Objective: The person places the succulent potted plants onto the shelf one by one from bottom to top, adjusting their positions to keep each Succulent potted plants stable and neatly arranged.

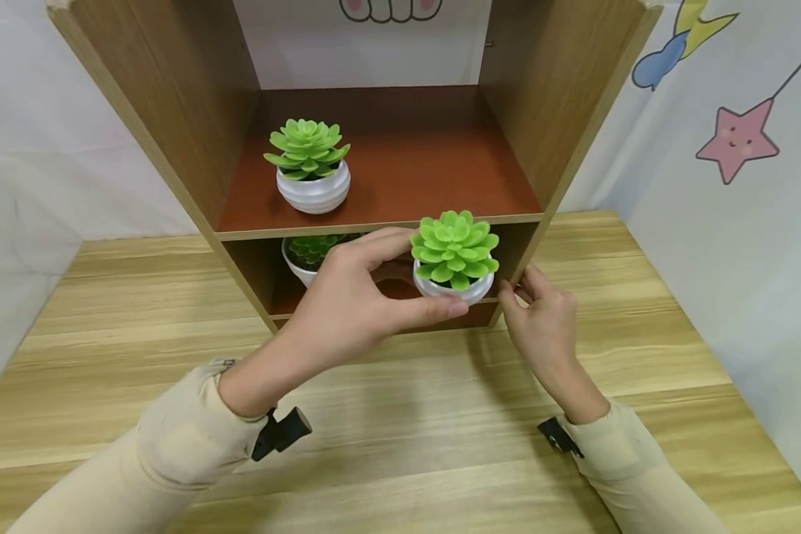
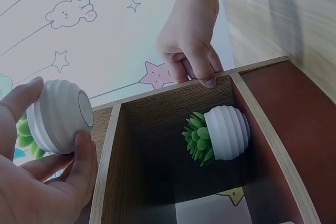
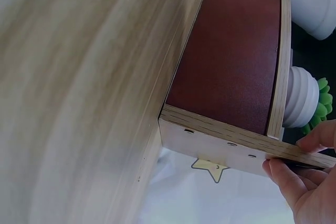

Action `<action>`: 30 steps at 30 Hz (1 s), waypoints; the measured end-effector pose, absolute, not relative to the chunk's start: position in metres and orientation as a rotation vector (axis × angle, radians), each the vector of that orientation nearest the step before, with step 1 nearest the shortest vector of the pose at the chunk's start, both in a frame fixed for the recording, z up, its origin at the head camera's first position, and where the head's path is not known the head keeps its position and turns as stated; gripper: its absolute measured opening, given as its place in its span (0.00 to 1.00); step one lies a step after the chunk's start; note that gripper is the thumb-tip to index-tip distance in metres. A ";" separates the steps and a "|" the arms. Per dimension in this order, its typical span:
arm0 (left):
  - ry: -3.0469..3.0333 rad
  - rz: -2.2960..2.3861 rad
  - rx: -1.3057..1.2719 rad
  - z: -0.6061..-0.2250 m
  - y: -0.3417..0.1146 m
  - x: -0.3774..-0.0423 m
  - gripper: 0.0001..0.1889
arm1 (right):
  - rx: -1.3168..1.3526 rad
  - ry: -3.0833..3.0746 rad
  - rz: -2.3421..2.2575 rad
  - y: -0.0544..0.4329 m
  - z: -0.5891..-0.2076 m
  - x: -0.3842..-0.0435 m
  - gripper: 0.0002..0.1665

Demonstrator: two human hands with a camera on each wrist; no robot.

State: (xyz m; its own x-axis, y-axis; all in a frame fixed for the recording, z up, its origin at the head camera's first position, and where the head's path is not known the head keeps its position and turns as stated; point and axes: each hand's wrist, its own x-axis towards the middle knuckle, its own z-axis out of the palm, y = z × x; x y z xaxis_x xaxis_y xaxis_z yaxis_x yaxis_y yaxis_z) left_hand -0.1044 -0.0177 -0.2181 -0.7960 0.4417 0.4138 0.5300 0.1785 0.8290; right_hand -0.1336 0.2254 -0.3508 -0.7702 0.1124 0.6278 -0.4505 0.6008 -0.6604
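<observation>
My left hand [image 1: 343,300] holds a small potted succulent [image 1: 455,248] in front of the shelf unit, thumb and fingers round its ridged white pot [image 2: 58,116]. At the shelf's right side panel [image 1: 564,96], my right hand [image 1: 546,322] pinches the front edge between thumb and fingers. Another potted succulent [image 1: 310,182] stands on the upper board, towards the left. Behind my left hand, a white-potted plant [image 1: 300,271] is partly visible in the lower compartment. The left wrist view shows a succulent in a ribbed white pot [image 2: 228,132] inside that compartment, beside the gripped panel.
The brown shelf unit stands on a wood-grain table [image 1: 400,445]. Its reddish upper board [image 1: 427,170] has a pale front edge. White walls with cartoon prints, including a pink star [image 1: 737,141], enclose the table.
</observation>
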 end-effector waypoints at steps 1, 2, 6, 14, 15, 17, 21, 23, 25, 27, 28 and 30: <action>-2.353 -1.691 -0.967 -0.218 -0.018 -0.105 0.29 | 0.265 -2.191 1.139 0.225 -0.351 -0.134 0.15; -2.359 -1.675 -0.959 -0.218 -0.018 -0.105 0.29 | 0.264 -2.193 1.136 0.225 -0.351 -0.134 0.15; -2.365 -1.685 -0.936 -0.216 -0.017 -0.108 0.28 | 0.265 -2.198 1.130 0.225 -0.351 -0.134 0.14; -2.376 -1.756 -0.917 -0.213 -0.013 -0.110 0.29 | 0.258 -2.202 1.121 0.225 -0.350 -0.133 0.14; -2.380 -1.753 -0.912 -0.213 -0.013 -0.110 0.29 | 0.259 -2.202 1.121 0.225 -0.350 -0.133 0.14; -2.388 -1.735 -0.902 -0.212 -0.013 -0.110 0.29 | 0.260 -2.202 1.121 0.225 -0.350 -0.134 0.14; -2.402 -1.680 -0.896 -0.210 -0.013 -0.111 0.29 | 0.255 -2.203 1.118 0.225 -0.351 -0.134 0.14; -2.407 -1.660 -0.894 -0.209 -0.013 -0.111 0.29 | 0.255 -2.204 1.117 0.225 -0.351 -0.134 0.14; -2.406 -1.667 -0.893 -0.208 -0.013 -0.112 0.29 | 0.256 -2.204 1.124 0.225 -0.351 -0.134 0.14; -2.400 -1.687 -0.898 -0.208 -0.012 -0.112 0.28 | 0.261 -2.200 1.136 0.225 -0.351 -0.134 0.14; -2.397 -1.696 -0.902 -0.207 -0.012 -0.112 0.28 | 0.261 -2.199 1.139 0.225 -0.351 -0.134 0.14; -2.386 -1.711 -0.913 -0.206 -0.011 -0.113 0.28 | 0.263 -2.193 1.148 0.224 -0.351 -0.134 0.14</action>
State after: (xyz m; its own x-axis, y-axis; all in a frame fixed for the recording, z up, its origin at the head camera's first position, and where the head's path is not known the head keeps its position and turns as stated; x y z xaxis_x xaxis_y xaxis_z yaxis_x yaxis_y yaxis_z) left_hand -0.1128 -0.0111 -0.2057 -0.8215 0.4234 0.3819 0.4976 0.2051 0.8428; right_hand -0.1337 0.2243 -0.3508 -0.7747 0.1129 0.6222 -0.4469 0.5983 -0.6650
